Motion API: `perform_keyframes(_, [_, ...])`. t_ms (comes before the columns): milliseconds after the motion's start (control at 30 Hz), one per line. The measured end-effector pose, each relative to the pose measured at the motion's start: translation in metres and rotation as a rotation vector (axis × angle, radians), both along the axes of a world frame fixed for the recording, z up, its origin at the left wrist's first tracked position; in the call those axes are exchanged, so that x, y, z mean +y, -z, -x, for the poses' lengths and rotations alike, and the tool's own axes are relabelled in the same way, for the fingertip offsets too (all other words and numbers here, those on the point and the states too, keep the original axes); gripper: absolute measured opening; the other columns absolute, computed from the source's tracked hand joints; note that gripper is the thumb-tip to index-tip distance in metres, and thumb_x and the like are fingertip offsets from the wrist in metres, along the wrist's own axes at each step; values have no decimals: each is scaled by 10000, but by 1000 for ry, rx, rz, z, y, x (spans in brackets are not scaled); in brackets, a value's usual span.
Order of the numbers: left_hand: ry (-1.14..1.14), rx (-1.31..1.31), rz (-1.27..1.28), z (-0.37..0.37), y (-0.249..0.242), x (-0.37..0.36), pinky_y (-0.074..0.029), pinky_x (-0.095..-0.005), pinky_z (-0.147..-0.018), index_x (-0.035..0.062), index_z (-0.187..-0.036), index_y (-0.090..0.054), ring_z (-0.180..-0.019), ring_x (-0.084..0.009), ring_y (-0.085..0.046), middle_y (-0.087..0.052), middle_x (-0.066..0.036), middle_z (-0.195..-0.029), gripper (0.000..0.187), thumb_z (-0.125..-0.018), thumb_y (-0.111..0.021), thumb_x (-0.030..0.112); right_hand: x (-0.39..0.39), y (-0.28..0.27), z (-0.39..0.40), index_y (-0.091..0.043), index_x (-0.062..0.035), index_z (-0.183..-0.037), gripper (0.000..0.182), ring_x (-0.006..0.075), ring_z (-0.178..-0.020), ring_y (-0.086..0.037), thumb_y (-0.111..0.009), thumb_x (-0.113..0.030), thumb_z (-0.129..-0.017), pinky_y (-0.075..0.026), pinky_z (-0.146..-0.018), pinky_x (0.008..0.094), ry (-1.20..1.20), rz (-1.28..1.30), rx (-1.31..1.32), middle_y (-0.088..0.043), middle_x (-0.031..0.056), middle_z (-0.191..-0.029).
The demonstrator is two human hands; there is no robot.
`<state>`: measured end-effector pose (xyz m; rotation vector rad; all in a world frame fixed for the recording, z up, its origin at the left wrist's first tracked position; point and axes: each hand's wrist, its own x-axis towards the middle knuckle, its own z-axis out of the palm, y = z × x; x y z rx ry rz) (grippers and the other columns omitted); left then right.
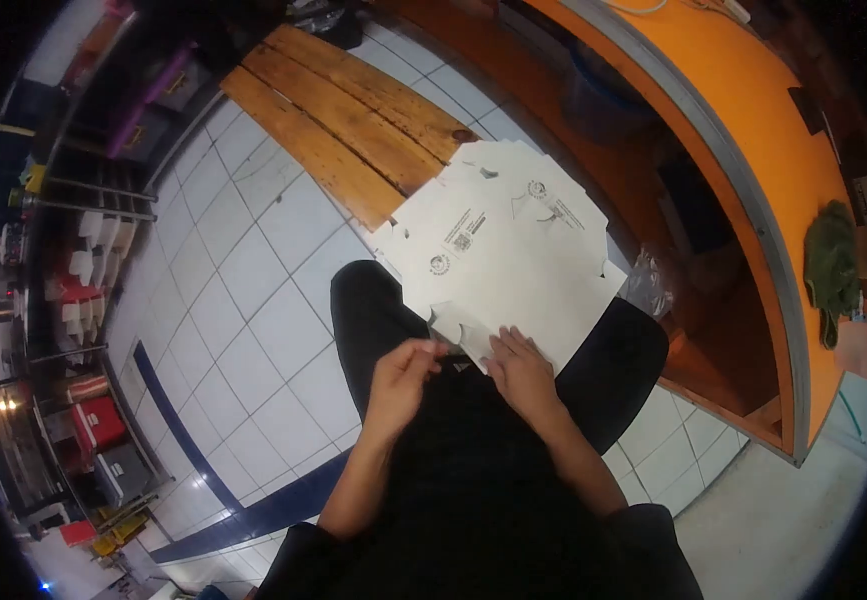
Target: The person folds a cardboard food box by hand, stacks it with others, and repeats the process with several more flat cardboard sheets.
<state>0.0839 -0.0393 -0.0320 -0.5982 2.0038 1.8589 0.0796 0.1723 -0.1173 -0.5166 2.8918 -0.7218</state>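
A flat white die-cut cardboard box blank lies over my lap and the end of a wooden bench. Round logos, small lines of text and a square code are printed on it, and its edges have cut-out notches and flaps. My left hand is closed, its thumb and fingers pinched together beside the near left corner flap; whether anything is between them is hidden. With fingers stretched out, my right hand rests flat on the near edge of the cardboard.
An orange counter with a metal-edged rim curves along the right, with a green cloth on it. Beneath the counter edge sits a clear plastic bag. Metal shelves with boxes line the left, beyond the white tiled floor.
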Motion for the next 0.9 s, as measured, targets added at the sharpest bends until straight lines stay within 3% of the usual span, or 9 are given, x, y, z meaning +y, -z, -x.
perform_keyframes(100, [323, -39, 333, -8, 34, -1, -537, -380, -761, -22, -1007, -720, -802, -257, -705, -730, -140, -855, 325, -1017, -564, 263, 4, -20, 9, -692, 5, -1114, 363, 384, -906, -710, -722, -299, -918, -557, -809, 476, 163, 133, -303, -730, 191, -1007])
perform_keyframes(167, [347, 6, 428, -10, 37, 9, -536, -406, -738, -10, -1009, -720, -791, -310, -706, -714, -187, -843, 314, -1007, -573, 269, 9, -25, 13, -707, 30, -955, 281, 281, -632, -665, -684, -251, -968, -510, -612, 395, 305, 217, -345, -690, 104, -701])
perform_keyframes(233, [237, 89, 478, -10, 39, 22, -525, -461, -730, 30, -994, -729, -821, -434, -682, -670, -256, -813, 291, -976, -603, 292, 21, -13, 18, -723, 29, -929, 309, 233, -646, -653, -681, -274, -967, -499, -628, 362, 338, 388, -498, -688, 95, -694])
perform_keyframes(400, [365, 35, 610, 1, 16, 26, -525, -474, -711, 29, -922, -727, -762, -435, -679, -680, -220, -759, 301, -972, -606, 300, 35, -21, 24, -734, 33, -892, 342, 121, -646, -572, -687, -298, -965, -464, -627, 299, 378, 732, -713, -664, 52, -682])
perform_keyframes(567, [400, 77, 692, 1, 7, 23, -536, -498, -700, 30, -895, -729, -765, -417, -688, -705, -209, -820, 290, -948, -637, 300, 28, -85, 16, -703, -4, -963, 225, 295, -666, -693, -658, -225, -978, -519, -648, 394, 383, 454, -265, -695, 168, -745])
perform_keyframes(633, [-106, 327, 441, 5, -5, 32, -540, -494, -680, 44, -926, -735, -754, -396, -690, -698, -200, -848, 245, -921, -669, 280, 27, -91, 15, -691, -25, -990, 201, 326, -696, -696, -645, -221, -984, -528, -658, 417, 346, 329, -174, -691, 183, -762])
perform_keyframes(767, [54, 400, 684, 17, 7, 29, -536, -492, -655, 52, -929, -725, -746, -372, -686, -681, -183, -856, 205, -914, -679, 252, 29, -90, 13, -683, -58, -1042, 129, 345, -680, -703, -647, -166, -980, -538, -633, 420, 351, 309, 207, -690, 175, -756])
perform_keyframes(833, [424, 179, 987, 4, 0, 22, -528, -491, -655, 54, -916, -703, -757, -356, -678, -671, -159, -845, 177, -910, -686, 230, 34, -78, 7, -684, -68, -1029, 116, 334, -690, -704, -641, -165, -982, -540, -635, 405, 230, 255, 101, -693, 160, -760])
perform_keyframes(900, [320, 261, 945, 8, -10, 22, -522, -501, -669, 58, -900, -703, -764, -379, -670, -678, -166, -837, 190, -915, -678, 246, 33, -77, 22, -685, -78, -1016, 104, 324, -700, -706, -636, -164, -983, -542, -636, 389, 137, 215, 73, -697, 145, -763])
